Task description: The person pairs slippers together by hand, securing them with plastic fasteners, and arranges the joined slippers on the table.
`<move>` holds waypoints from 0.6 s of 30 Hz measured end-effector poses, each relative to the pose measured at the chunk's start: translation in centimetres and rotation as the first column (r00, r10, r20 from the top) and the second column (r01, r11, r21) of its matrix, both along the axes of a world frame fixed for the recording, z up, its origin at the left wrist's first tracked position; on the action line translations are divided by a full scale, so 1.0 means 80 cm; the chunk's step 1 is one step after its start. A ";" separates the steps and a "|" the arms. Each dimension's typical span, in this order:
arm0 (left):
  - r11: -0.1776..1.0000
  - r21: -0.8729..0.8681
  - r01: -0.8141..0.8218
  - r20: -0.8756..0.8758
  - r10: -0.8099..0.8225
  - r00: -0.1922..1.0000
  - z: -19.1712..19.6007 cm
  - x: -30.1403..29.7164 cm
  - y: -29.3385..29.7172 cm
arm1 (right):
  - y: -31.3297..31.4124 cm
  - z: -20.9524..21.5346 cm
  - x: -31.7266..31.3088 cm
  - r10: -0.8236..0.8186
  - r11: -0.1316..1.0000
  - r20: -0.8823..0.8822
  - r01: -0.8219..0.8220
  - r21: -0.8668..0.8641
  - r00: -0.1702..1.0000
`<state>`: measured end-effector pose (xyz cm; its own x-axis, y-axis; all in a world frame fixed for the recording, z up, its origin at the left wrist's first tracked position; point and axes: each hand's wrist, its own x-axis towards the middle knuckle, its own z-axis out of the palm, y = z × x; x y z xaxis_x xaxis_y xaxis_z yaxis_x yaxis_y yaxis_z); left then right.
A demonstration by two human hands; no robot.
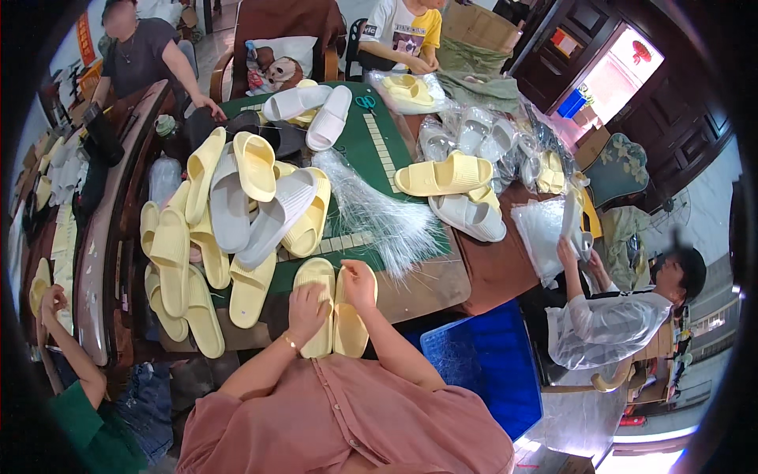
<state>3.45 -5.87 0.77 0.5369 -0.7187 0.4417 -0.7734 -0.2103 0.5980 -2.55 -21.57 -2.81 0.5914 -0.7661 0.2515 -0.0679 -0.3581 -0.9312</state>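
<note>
Left hand [306, 310] lies flat, open, on paired yellow foam slippers [332, 308]; right hand [359, 283] pinches a clear tie; light, squashy, best held mid-sole.

Bright, even daylight fills the room, blown out at the doorway [624, 71] upper right; strong fisheye bending and dark vignetted corners.

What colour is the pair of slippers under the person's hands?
Pale yellow. The pair of slippers lies sole-up under the left hand and right hand; the head view shows it.
</note>
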 end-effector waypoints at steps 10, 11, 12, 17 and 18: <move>0.916 0.392 0.081 -0.163 -0.018 0.986 -0.019 -0.030 0.011 | -0.030 -0.009 -0.034 -0.171 0.959 -0.050 0.178 0.220 0.984; 0.882 0.460 0.099 -0.206 -0.002 0.978 -0.013 -0.028 0.003 | -0.029 -0.008 -0.036 -0.168 0.956 -0.035 0.171 0.240 0.985; 0.882 0.460 0.100 -0.208 -0.003 0.978 -0.012 -0.026 -0.003 | -0.025 -0.008 -0.038 -0.169 0.955 -0.036 0.172 0.240 0.985; 0.885 0.457 0.086 -0.181 -0.002 0.984 -0.032 -0.028 -0.016 | -0.017 -0.008 -0.036 -0.138 0.925 0.115 0.087 0.371 0.984; 0.848 0.520 0.105 -0.151 -0.030 0.988 -0.037 -0.026 -0.019 | -0.022 -0.006 -0.039 -0.198 0.888 0.124 0.124 0.443 0.972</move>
